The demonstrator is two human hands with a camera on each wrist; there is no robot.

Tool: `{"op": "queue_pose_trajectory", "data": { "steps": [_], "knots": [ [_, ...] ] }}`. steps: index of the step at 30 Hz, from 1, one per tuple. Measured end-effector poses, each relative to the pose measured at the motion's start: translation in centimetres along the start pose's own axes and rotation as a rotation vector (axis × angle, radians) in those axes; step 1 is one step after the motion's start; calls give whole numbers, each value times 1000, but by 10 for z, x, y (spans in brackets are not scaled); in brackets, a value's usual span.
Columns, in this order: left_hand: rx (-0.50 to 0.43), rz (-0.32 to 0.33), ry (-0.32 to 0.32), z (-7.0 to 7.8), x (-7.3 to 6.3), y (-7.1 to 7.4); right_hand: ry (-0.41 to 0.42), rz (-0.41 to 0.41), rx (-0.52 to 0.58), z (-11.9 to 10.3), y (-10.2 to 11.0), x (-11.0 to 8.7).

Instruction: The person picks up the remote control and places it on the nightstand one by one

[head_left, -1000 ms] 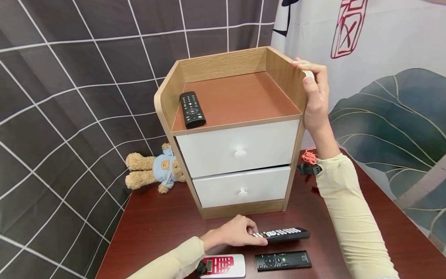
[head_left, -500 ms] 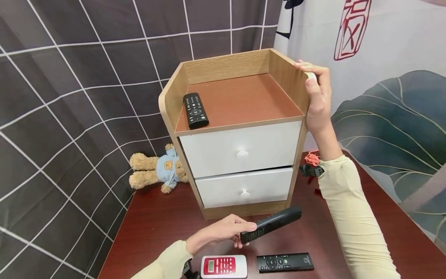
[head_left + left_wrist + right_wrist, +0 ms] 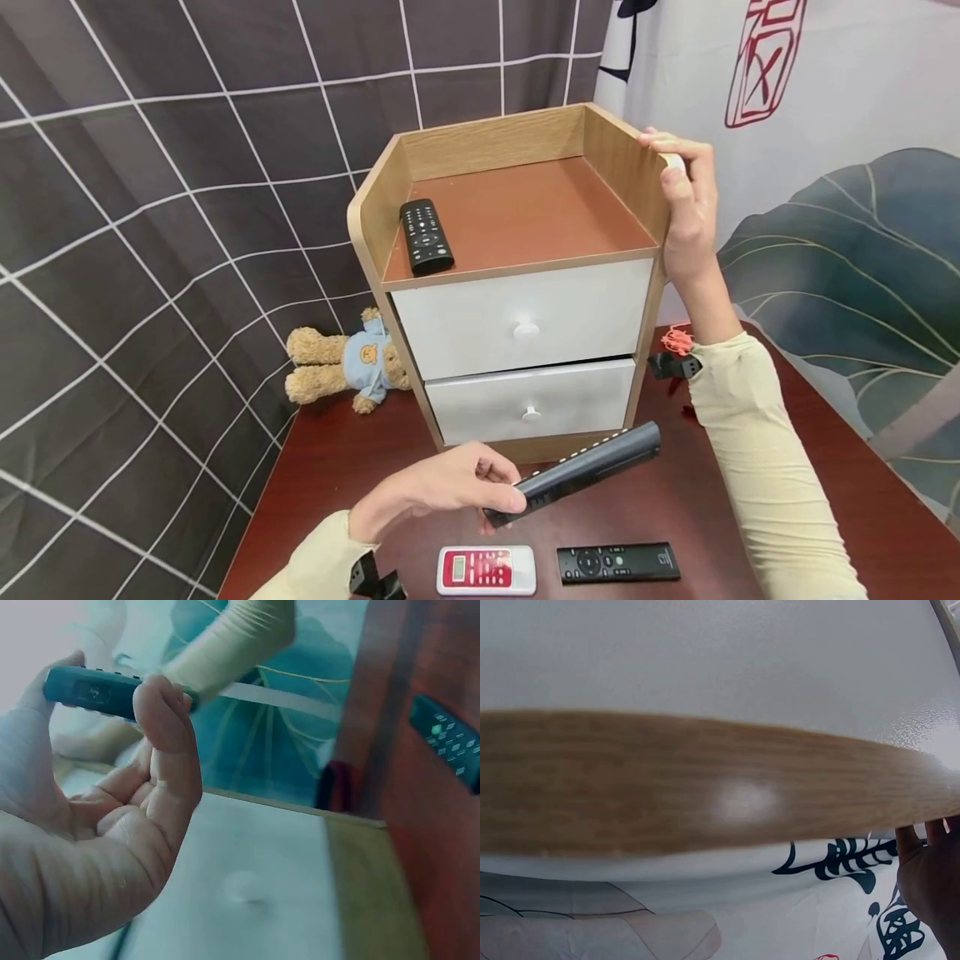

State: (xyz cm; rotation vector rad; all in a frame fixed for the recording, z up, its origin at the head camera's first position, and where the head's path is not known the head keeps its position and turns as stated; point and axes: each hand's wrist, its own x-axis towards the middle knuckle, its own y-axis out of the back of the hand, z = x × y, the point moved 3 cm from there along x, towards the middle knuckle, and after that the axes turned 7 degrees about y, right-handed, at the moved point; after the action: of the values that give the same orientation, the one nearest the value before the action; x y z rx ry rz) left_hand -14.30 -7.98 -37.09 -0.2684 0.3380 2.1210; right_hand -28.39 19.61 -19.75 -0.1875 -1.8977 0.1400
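My left hand (image 3: 450, 482) pinches one end of a black remote control (image 3: 596, 465) between thumb and fingers. Held above the table, this remote is tipped on its side, its far end pointing up to the right. The left wrist view shows the remote's end (image 3: 90, 690) between the thumb and fingertips. My right hand (image 3: 688, 218) grips the upper right side panel of a small wooden cabinet (image 3: 495, 129), fingers over its edge and thumb toward the front. Another black remote (image 3: 426, 237) lies on the cabinet's brown top, near the left panel.
On the table (image 3: 330, 475) in front lie a white-and-red remote (image 3: 525, 572) and a flat black remote (image 3: 618, 563). Two white drawers (image 3: 465, 325) with knobs face me. A teddy bear (image 3: 318, 364) lies left of the cabinet, and an orange cord (image 3: 677, 339) lies to its right.
My left hand has lifted the black remote off the table, turning it onto its side and raising its far end. My right hand keeps its grip on the cabinet.
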Motion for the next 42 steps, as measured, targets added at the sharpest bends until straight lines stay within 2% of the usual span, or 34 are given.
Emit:
{"op": "queue_pose_trajectory", "data": {
  "steps": [2,5,7,13,16,19,22,25,27,31,36,39,42],
  "knots": [
    [49,41,8,12,-9,1,1,-1,4,0,-1,1],
    [157,148,3,32,-24,2,2,-1,9,0,-1,2],
    [235,237,-10,48,-35,4,2,-2,16,0,-1,1],
    [550,554,-87,103,-68,9,0,-4,9,-3,0,0],
    [658,658,-89,132,-79,12,1,2,9,-4,1,0],
    [782,752,-85,160,-86,17,4,11,26,-3,2,0],
    [964,887,-60,186,-88,26,5,10,28,-1,3,0],
    [1148,1025,18,208,-85,37,5,5,28,0,2,0],
    [1244,1084,84,220,-79,45,4,1,31,0,1,0],
    [1348,1121,217,243,-61,63,-3,5,39,0,2,0],
    [1437,1126,303,262,-36,82,-13,18,45,0,3,0],
    [1462,1100,350,268,-23,91,-19,9,47,1,2,1],
    [1442,1049,401,270,-11,96,-18,-5,37,1,1,1]
  ]
}}
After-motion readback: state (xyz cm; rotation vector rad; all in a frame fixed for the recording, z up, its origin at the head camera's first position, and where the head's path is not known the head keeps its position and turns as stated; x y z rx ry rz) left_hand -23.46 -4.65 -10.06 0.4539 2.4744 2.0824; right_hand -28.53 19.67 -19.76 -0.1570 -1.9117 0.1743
